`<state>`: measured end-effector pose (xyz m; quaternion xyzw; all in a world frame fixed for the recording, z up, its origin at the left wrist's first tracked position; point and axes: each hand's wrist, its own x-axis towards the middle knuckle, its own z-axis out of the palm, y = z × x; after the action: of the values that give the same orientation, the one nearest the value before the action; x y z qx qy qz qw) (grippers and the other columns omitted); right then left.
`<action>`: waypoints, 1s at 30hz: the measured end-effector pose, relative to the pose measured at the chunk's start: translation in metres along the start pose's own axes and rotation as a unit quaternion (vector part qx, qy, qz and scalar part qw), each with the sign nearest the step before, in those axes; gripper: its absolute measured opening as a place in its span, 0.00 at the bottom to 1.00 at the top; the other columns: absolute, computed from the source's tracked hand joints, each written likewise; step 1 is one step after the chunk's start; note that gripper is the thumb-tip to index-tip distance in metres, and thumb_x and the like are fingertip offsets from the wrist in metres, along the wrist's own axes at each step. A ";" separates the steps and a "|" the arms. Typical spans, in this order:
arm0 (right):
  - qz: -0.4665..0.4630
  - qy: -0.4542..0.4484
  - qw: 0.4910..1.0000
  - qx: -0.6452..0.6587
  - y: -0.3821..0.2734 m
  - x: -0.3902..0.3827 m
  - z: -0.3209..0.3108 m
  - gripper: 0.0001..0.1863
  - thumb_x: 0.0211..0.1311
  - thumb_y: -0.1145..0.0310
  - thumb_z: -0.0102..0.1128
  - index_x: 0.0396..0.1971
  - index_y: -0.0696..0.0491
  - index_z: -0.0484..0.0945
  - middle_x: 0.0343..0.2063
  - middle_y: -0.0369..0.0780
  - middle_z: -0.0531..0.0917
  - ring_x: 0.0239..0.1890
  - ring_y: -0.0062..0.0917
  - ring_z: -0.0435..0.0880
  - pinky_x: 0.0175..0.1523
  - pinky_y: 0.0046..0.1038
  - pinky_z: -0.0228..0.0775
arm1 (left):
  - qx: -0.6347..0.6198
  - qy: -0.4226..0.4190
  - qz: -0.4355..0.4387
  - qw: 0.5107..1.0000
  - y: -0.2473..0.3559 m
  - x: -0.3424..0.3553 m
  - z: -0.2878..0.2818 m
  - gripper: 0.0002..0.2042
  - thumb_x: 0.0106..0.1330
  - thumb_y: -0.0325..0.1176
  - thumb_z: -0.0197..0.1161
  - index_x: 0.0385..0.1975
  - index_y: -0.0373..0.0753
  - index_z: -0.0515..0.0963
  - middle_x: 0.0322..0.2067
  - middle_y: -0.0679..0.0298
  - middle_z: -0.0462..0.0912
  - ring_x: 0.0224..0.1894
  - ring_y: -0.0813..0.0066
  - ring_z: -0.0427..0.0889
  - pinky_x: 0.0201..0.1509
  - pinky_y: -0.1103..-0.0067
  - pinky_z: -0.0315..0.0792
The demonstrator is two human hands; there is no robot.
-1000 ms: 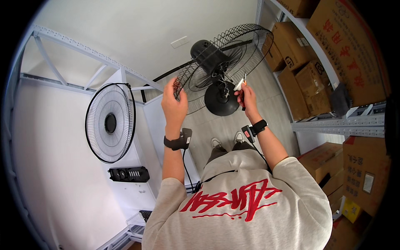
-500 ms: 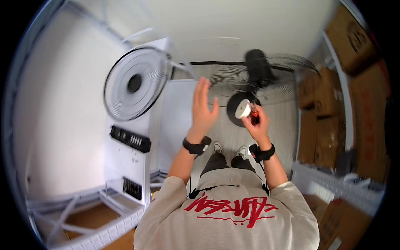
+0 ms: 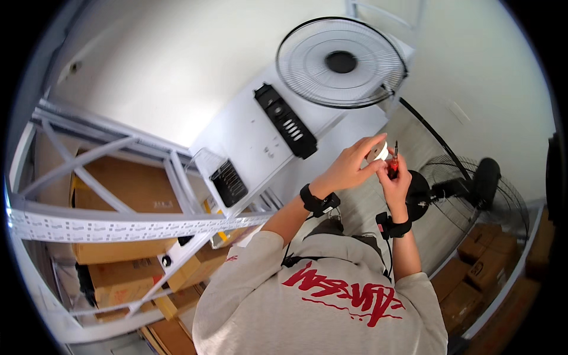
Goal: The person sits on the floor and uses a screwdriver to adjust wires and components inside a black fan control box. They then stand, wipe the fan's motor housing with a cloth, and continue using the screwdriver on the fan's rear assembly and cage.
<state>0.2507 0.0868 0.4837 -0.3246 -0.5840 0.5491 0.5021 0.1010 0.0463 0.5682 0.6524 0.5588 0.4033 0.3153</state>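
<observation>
My left hand point(image 3: 354, 165) grips a small white round part point(image 3: 377, 152), fingers over the top and thumb below. My right hand point(image 3: 396, 184) is closed round a red-handled screwdriver point(image 3: 393, 170) whose tip points up beside the white part. The two hands meet at that part; whether the right fingers also bear on it is hard to make out. Ahead on the white shelf lie a round black wire fan guard point(image 3: 313, 83), a black control panel point(image 3: 285, 121) with pale buttons, and a small black slotted tray point(image 3: 229, 182). Tiny loose pieces point(image 3: 270, 151) are scattered near the panel.
At right, a black fan point(image 3: 486, 183) with a wire cage and round base point(image 3: 418, 195) is on the floor. Cardboard boxes point(image 3: 488, 260) stand behind it. More boxes point(image 3: 127, 189) fill the metal rack point(image 3: 118, 228) at left.
The view has swung left toward the shelf. My left hand, open and apart before, has joined the right hand and taken hold of the white part. The screwdriver is still in my right hand.
</observation>
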 end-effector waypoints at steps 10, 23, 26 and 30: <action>0.062 -0.205 0.976 0.043 0.010 0.022 0.147 0.16 0.65 0.70 0.64 0.52 0.52 0.79 0.20 0.29 0.79 0.19 0.08 0.69 0.25 0.14 0.61 | 0.360 0.287 -0.129 0.878 -0.070 -0.119 -0.140 0.31 0.56 0.32 0.72 0.60 0.36 0.69 0.52 0.51 0.73 0.53 0.49 0.75 0.55 0.65 0.73; 0.066 -0.261 0.963 -0.013 0.003 0.022 0.160 0.12 0.65 0.72 0.63 0.48 0.54 0.80 0.21 0.35 0.82 0.23 0.10 0.76 0.30 0.17 0.67 | 0.473 0.203 -0.348 0.783 -0.144 -0.227 -0.213 0.37 0.50 0.41 0.77 0.59 0.31 0.69 0.54 0.51 0.76 0.54 0.50 0.73 0.60 0.64 0.69; 0.080 -0.234 0.969 -0.012 0.003 0.020 0.142 0.13 0.66 0.71 0.62 0.49 0.54 0.79 0.21 0.34 0.82 0.22 0.10 0.75 0.29 0.18 0.67 | 0.488 0.188 -0.338 0.782 -0.133 -0.220 -0.209 0.37 0.51 0.40 0.76 0.60 0.31 0.68 0.54 0.50 0.76 0.56 0.50 0.73 0.61 0.64 0.69; 0.088 -0.211 0.974 -0.011 0.003 0.009 0.115 0.14 0.67 0.71 0.60 0.52 0.54 0.77 0.22 0.35 0.82 0.21 0.12 0.75 0.29 0.18 0.66 | 0.522 0.194 -0.245 0.793 -0.103 -0.188 -0.199 0.34 0.55 0.37 0.73 0.61 0.33 0.68 0.54 0.50 0.76 0.58 0.49 0.72 0.61 0.63 0.69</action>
<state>0.1390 0.0598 0.4956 -0.2572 -0.6519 0.6405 0.3140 -0.1324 -0.1285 0.5419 0.4670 0.8751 0.0776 -0.1005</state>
